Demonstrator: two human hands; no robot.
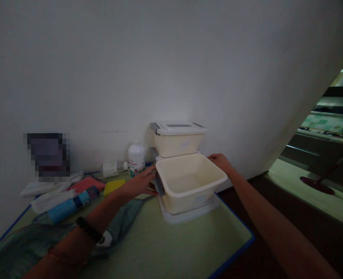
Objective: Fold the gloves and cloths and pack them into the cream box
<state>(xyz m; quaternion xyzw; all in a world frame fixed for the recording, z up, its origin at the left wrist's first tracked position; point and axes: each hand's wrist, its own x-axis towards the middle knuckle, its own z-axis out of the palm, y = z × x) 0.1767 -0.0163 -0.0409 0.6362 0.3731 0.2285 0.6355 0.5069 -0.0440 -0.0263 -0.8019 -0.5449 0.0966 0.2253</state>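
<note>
An open cream storage box (189, 182) stands on the table, its inside bare. Beneath it, a whitish lid (174, 219) pokes out along the front and sides. My left hand (144, 181) is at the box's left side, fingers closed around the grey latch (159, 183). At the far right corner, my right hand (218, 161) grips the rim, its fingertips partly hidden behind the box. Just behind sits a second cream box (180, 142) with its white lid (180, 128) on and grey latches at the ends.
Left of the boxes are a white bottle (136, 158), a clear bottle lying down (113, 168), a yellow sponge (114, 186), a red cloth (87, 185) and a blue roll (69, 207). Green mesh (125, 215) lies under my left forearm. The table's blue edge (235, 215) runs along the right.
</note>
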